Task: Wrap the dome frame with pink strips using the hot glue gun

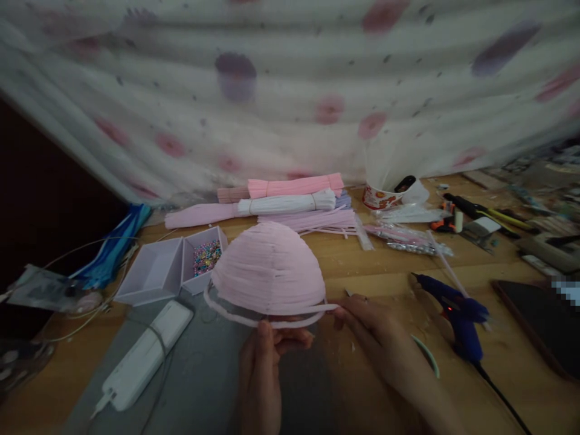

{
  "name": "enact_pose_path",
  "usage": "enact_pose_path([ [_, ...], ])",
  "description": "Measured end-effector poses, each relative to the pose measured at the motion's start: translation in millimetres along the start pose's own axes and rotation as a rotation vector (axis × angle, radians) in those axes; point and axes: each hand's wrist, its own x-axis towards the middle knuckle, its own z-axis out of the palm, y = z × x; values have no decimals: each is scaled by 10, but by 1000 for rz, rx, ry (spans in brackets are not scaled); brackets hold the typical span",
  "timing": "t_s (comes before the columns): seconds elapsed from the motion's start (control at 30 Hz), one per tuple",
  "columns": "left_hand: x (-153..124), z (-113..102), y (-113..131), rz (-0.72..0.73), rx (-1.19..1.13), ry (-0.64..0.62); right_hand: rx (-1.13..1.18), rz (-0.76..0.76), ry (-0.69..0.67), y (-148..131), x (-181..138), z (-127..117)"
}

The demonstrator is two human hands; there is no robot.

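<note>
Head view: dome (272, 266) was held above the counter (385, 266), near the middle, rounded side up.
Left grip (260, 365): grasped the dome's lower edge, thumb in front, fingers underneath.
Right grip (371, 326): pinched an end of the strip (328, 307), just right of the dome.
Strip: looped below the dome's edge, with a gap showing at left; that slack could have let it slip out of line, and a hard pull could have kinked it.
Edge: too firm a thumb might have dented the rows or forced them apart.
Glue gun (469, 347): lay at right, red light lit; if hot, its tip might have burned a straying forearm.
Cord (501, 396): a snag on it could have dragged the gun.
Bead box (197, 284): stood near the dome's left; a knock might have spilled the beads (206, 257).
</note>
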Motion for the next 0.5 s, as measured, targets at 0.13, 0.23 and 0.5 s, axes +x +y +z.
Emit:
enact_pose_path([
  [0.13, 31, -15, 86, 10, -74, -28, 102, -23, 56, 24, 76, 23],
  [0.23, 51, -40, 148, 40, -88, -20, 286, -21, -18, 61, 127, 80],
  [0.5, 7, -93, 201, 21, -141, -9, 403, 53, -16, 141, 223, 232],
])
